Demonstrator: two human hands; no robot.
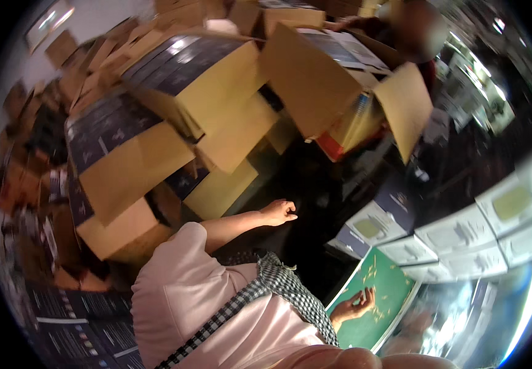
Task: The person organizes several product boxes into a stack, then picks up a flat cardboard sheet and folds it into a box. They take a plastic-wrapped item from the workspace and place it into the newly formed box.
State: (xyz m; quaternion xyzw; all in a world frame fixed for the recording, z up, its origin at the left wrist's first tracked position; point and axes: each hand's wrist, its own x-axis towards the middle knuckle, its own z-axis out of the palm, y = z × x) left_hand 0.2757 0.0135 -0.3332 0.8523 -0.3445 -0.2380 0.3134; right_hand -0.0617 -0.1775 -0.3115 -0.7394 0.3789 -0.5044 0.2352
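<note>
My left hand hangs over the dark gap between the cartons and the work surface. Its fingers are loosely curled in, and I see nothing in them. My right hand is above a green board with a pale rim, its fingers bent but apart and nothing between them. Several small tan strips lie scattered on the board. Stacked just beyond it are white boxes with dark sides and a printed outline on the front.
Open brown cartons with dark boxes inside stand on the left. Ahead is another open carton holding flat printed items, with a person behind it. Cardboard is heaped at the far left.
</note>
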